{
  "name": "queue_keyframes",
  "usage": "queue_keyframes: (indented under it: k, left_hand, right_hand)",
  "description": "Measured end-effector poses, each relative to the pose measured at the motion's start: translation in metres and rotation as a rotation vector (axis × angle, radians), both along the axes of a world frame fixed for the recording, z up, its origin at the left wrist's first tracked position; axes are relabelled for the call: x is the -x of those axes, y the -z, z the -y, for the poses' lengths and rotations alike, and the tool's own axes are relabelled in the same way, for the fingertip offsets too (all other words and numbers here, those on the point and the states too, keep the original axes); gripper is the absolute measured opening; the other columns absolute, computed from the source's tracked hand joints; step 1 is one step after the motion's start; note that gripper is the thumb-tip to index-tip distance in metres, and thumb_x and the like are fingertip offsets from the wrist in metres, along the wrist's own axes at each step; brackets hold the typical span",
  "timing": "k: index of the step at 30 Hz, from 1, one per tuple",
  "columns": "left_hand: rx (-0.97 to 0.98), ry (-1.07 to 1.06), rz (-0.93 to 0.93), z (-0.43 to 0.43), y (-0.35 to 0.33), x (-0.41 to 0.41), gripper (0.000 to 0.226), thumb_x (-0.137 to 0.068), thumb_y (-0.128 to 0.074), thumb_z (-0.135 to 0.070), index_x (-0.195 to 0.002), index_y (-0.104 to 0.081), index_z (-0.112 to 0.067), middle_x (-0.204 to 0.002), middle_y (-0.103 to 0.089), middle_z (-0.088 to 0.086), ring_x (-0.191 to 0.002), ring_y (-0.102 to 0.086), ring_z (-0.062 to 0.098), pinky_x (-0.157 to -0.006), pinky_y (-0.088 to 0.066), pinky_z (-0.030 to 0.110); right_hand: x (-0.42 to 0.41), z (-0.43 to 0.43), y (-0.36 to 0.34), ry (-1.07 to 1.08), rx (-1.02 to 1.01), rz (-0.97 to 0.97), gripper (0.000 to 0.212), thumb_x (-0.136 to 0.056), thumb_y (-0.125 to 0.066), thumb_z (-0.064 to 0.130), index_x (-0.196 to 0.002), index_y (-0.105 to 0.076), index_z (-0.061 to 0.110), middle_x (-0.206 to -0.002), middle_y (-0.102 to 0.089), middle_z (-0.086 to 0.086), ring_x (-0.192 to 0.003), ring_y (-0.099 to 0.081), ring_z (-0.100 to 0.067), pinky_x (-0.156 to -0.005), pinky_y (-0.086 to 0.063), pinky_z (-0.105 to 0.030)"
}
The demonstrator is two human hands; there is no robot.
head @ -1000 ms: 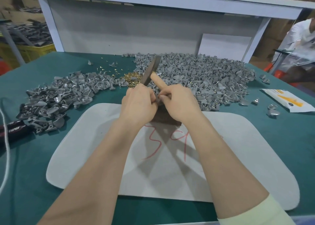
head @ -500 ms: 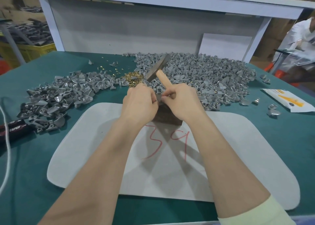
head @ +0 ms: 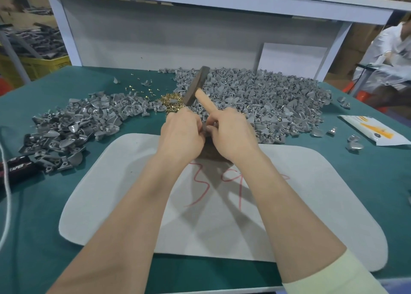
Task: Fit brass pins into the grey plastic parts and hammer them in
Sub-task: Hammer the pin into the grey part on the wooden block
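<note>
My left hand point(head: 181, 135) and my right hand point(head: 231, 133) meet over a dark block point(head: 212, 152) at the far edge of the white mat point(head: 311, 182). Between their fingertips they pinch a small grey plastic part point(head: 205, 128), which is mostly hidden. My right hand also grips a hammer by its pale handle, close to the dark metal head point(head: 196, 85), which is raised over the parts. A heap of brass pins point(head: 170, 101) lies just beyond my left hand. Whether a pin sits in the held part cannot be seen.
A big pile of grey parts point(head: 266, 98) lies behind the mat to the right, and a flatter pile point(head: 73, 124) lies to the left. A black tool point(head: 15, 168) and a white cord point(head: 6, 193) are at the left edge. A white packet point(head: 373, 132) lies right. A person point(head: 393, 55) sits at far right.
The hammer head tipped to the right and then back to a steeper angle. Both hands stayed together over the block, shifting only slightly.
</note>
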State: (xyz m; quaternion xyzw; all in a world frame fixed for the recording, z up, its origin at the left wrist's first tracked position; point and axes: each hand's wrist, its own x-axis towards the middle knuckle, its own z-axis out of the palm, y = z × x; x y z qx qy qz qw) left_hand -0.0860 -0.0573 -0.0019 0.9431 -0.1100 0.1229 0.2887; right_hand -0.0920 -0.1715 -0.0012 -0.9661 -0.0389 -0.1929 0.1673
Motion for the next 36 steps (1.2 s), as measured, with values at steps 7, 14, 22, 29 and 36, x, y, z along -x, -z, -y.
queue_keyframes:
  k: [7,14,22,29,36]
  left_hand:
    - [-0.01,0.011,-0.001,0.001,-0.002,0.002,0.018,-0.09,-0.059,-0.018,-0.073,-0.055,-0.013,-0.109,-0.056,0.01,-0.109,-0.046,0.033,-0.082,-0.043,0.04]
    - [0.0,0.002,-0.015,0.0,-0.002,0.002,0.017,-0.091,-0.058,-0.022,-0.076,-0.059,-0.014,-0.109,-0.056,0.008,-0.11,-0.047,0.031,-0.086,-0.045,0.041]
    - [0.007,-0.051,-0.005,-0.004,-0.001,0.0,0.012,-0.089,-0.06,-0.022,-0.08,-0.066,-0.015,-0.11,-0.057,0.007,-0.108,-0.05,0.032,-0.088,-0.046,0.043]
    - [0.047,-0.131,-0.019,-0.01,0.002,-0.005,0.013,-0.088,-0.06,-0.017,-0.092,-0.07,-0.009,-0.12,-0.054,0.01,-0.113,-0.048,0.034,-0.094,-0.044,0.043]
    - [0.066,-0.176,-0.014,-0.013,0.004,-0.009,0.016,-0.088,-0.06,-0.019,-0.093,-0.069,-0.007,-0.12,-0.053,0.011,-0.112,-0.049,0.033,-0.094,-0.044,0.044]
  right_hand:
    - [0.0,-0.001,-0.001,-0.001,0.041,0.004,0.018,-0.093,-0.053,0.015,-0.105,-0.064,0.023,-0.09,-0.042,-0.001,-0.091,-0.053,-0.028,-0.067,-0.035,-0.032]
    - [-0.001,-0.001,-0.002,0.003,-0.004,-0.021,0.018,-0.093,-0.054,0.019,-0.106,-0.064,0.026,-0.091,-0.044,-0.001,-0.092,-0.053,-0.026,-0.069,-0.038,-0.031]
    - [0.003,0.011,-0.006,-0.061,-0.287,-0.032,0.028,-0.093,-0.053,0.014,-0.112,-0.067,0.028,-0.117,-0.065,0.002,-0.101,-0.059,-0.015,-0.089,-0.044,-0.026]
    - [0.022,0.039,-0.029,-0.036,-0.226,0.082,0.047,-0.091,-0.057,0.02,-0.134,-0.049,0.037,-0.117,-0.063,0.007,-0.106,-0.057,-0.018,-0.091,-0.041,-0.028]
    - [0.033,0.042,-0.037,-0.06,-0.145,0.06,0.041,-0.09,-0.058,0.023,-0.125,-0.056,0.044,-0.08,-0.048,0.018,-0.083,-0.049,-0.014,-0.081,-0.047,-0.035]
